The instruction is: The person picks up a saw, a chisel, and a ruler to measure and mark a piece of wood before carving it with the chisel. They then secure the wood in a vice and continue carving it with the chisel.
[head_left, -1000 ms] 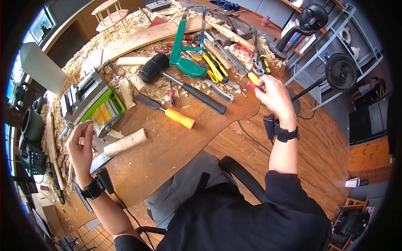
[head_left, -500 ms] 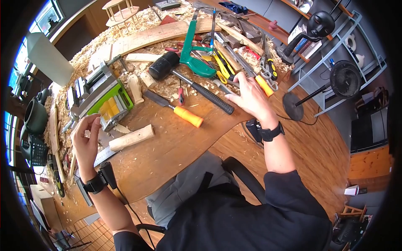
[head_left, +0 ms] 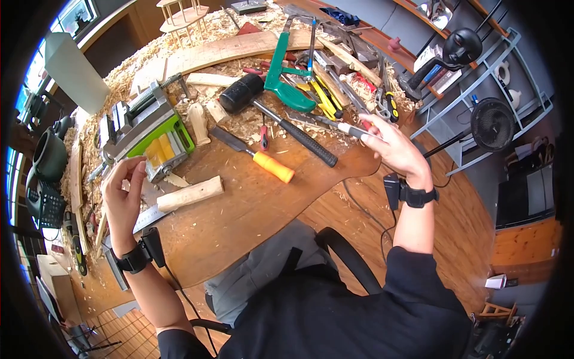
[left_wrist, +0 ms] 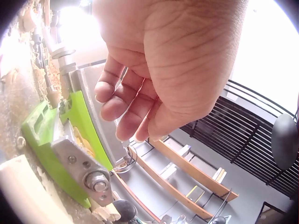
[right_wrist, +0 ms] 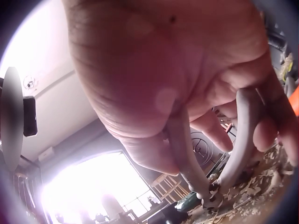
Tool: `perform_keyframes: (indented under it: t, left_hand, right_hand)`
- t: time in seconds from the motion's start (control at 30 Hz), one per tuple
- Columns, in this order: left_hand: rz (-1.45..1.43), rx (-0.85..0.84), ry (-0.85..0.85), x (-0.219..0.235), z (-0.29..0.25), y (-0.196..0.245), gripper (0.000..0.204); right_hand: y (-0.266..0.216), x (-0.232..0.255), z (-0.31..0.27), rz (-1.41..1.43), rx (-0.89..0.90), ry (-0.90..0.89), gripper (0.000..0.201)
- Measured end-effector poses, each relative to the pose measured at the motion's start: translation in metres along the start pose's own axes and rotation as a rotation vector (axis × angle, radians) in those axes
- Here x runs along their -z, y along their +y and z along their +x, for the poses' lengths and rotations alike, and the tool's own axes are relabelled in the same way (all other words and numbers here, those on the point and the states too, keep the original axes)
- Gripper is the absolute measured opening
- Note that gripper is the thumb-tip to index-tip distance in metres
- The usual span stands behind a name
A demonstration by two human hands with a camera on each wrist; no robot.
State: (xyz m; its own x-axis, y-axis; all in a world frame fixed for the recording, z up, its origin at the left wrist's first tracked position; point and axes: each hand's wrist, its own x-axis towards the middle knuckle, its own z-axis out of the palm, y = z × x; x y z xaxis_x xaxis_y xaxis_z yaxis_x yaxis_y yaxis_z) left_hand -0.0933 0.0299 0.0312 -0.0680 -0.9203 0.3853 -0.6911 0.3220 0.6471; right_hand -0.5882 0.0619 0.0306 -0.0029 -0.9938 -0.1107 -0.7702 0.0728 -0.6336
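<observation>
My right hand (head_left: 396, 152) grips a pair of pliers with light grey handles (head_left: 351, 130) at the right side of the bench. In the right wrist view the two spread handles (right_wrist: 188, 151) meet at a joint low over wood shavings. Thumb and fingers lie around the handles, and the working tips are hard to make out. My left hand (head_left: 122, 197) hovers beside the green vise (head_left: 186, 136), its fingers loosely curled around nothing. A pale wood block (head_left: 191, 193) lies to the right of that hand, across a steel ruler (head_left: 148, 219).
An orange-handled chisel (head_left: 274, 167) and a black rubber mallet (head_left: 241, 94) lie mid-bench. Beyond them are a green saw (head_left: 290, 96), a yellow utility knife (head_left: 327, 102) and a long plank (head_left: 239, 51) amid shavings. A fan (head_left: 492, 124) stands to the right.
My right hand moved left from the yellow-handled file to the pliers on the bench, then back right with the pliers in it. The left hand keeps its pose.
</observation>
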Motion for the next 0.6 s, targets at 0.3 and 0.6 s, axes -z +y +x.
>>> perform_keyframes:
  t: [0.3,0.6]
  left_hand:
    - [-0.009,-0.011,0.004,-0.001,0.000,-0.002,0.016]
    - [-0.014,-0.003,-0.003,-0.003,0.001,-0.002,0.017]
  right_hand:
    - [0.035,-0.003,-0.030,0.837,-0.027,-0.138,0.056]
    - [0.022,-0.075,-0.030,1.644,0.317,-0.272,0.066]
